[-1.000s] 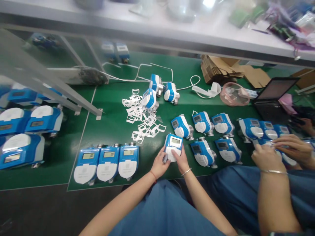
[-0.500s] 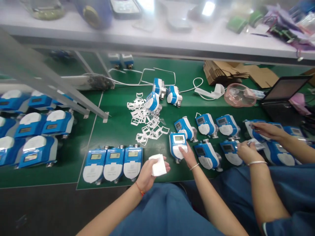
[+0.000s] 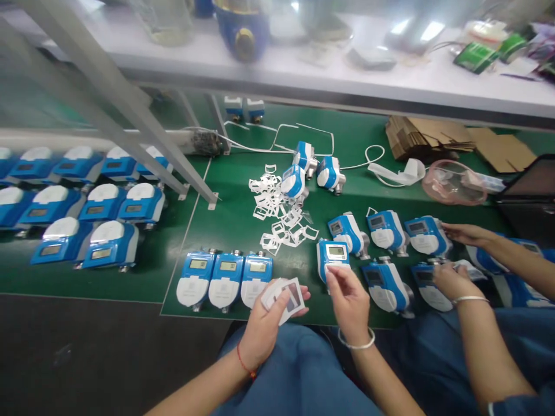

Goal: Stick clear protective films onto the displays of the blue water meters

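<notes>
My left hand is closed around a small stack of white labels, the top one showing a dark grey window. My right hand is raised with thumb and fingers pinched together; whether anything thin is between them I cannot make out. Just beyond it, partly covered by the fingers, stands a blue and white meter with a lit display. To the left, three similar meters form a row, the nearest partly behind my left hand. Loose white label frames lie scattered behind them.
At right a co-worker's hands are among more meters. Several rows of meters stand at left, beyond a metal post. A shelf overhangs the back, with flattened cardboard and a pink bowl beneath.
My right hand has let go of the meter and drawn back, fingers now pinched. The label stack has turned, showing a dark window. My view has shifted left; the co-worker's far hand reached leftward.
</notes>
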